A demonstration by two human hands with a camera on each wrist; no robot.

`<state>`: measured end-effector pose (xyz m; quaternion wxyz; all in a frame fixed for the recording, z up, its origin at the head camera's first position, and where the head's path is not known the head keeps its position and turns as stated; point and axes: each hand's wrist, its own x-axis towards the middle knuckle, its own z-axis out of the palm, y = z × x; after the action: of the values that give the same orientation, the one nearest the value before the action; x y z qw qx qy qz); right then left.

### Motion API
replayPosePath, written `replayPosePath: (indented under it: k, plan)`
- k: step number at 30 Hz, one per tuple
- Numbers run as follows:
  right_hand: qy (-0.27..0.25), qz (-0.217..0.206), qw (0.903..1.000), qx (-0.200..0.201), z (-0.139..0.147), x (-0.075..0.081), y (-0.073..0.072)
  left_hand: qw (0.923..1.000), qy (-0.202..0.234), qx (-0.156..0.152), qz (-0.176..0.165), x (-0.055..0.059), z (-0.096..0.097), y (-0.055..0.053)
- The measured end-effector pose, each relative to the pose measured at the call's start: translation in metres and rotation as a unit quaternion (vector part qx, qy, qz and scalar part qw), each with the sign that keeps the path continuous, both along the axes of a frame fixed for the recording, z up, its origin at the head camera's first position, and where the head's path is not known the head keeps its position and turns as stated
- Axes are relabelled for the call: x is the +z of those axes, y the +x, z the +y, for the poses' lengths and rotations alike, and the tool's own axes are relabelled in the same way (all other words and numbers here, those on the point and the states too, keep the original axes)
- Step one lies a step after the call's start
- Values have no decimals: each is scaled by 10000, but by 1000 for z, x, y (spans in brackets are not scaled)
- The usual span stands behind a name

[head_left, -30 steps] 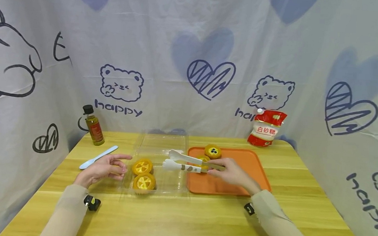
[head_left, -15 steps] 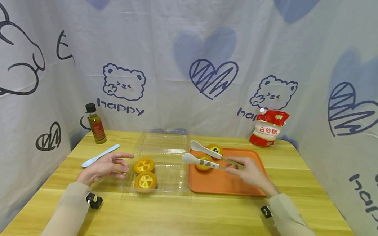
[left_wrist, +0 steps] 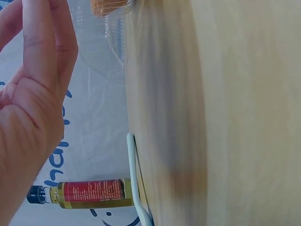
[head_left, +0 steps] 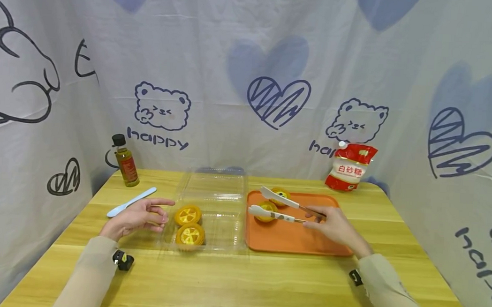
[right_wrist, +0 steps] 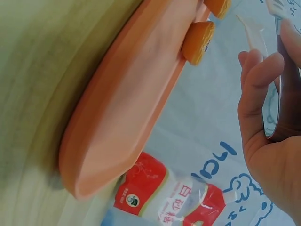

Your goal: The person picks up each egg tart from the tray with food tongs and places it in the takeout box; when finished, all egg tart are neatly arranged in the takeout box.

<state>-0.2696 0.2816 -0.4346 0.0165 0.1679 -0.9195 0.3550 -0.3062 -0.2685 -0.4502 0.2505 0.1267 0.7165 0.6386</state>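
My right hand (head_left: 330,224) grips a pair of tongs (head_left: 282,216) by the metal handle, their white tips spread apart above the orange tray (head_left: 304,237). Beneath and behind the tips, one egg tart (head_left: 263,216) lies on the tray, partly covered by the tongs. A second tart with dark dots (head_left: 280,193) is just beyond it. The left hand (head_left: 142,216) hovers with loosely bent fingers at the left side of a clear plastic box (head_left: 224,232), holding nothing. Inside that box sit two fruit-patterned tarts (head_left: 190,234), one behind the other on its left side.
The box's lid (head_left: 214,185) is folded back toward the curtain. A pale blue spatula-like utensil (head_left: 130,203) lies left of the box, and an oil bottle (head_left: 126,165) stands behind it. At the back right is a red and white sugar bag (head_left: 351,168).
My right hand has carried the tongs rightward, from over the clear box to over the tarts on the orange tray. The left hand has stayed nearly still.
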Motion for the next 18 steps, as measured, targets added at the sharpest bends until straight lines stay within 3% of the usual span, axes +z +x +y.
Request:
replayPosePath:
  k: [9, 18]
  plan:
    - [202, 16, 9998, 76, 5, -7, -2, 10000, -36, 45, -32, -2, 1, -2]
    - [438, -147, 9989, -95, 6, -3, -4, 9999, -9, 104, -51, -3, 0, -1]
